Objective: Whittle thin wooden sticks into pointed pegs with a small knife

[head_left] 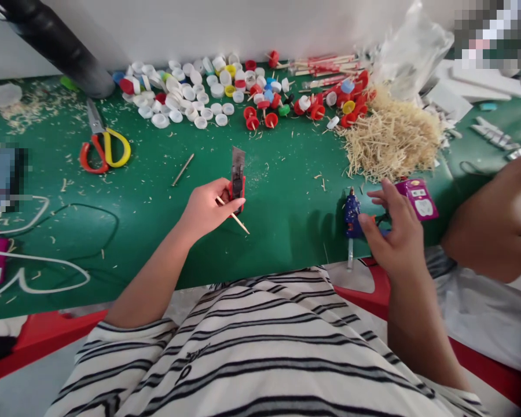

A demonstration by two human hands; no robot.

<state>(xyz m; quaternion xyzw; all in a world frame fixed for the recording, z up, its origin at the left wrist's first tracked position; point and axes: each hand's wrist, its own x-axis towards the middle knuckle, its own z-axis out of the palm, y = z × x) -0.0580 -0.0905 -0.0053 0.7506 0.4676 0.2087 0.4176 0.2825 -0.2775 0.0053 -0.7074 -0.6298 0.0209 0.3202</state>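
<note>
My left hand (211, 209) is closed around a red-and-black tool (238, 174) with a flat dark top, standing upright. A thin wooden stick (239, 223) is pinched in the same hand and slants down to the right. To the right, my right hand (395, 229) hovers with fingers apart, its thumb beside a blue hot glue gun (352, 215). A clear glue stick (350, 255) pokes out of the gun's near end. Whether the thumb touches the gun, I cannot tell.
Scissors (101, 152) and a metal rod (183, 169) lie at left. Behind are bottle caps (186, 92), red cap pieces (315, 107) with sticks and wood shavings (391, 136). A purple box (418, 198) sits at right, near another person's arm (495, 220). A dark bottle (61, 49) stands back left.
</note>
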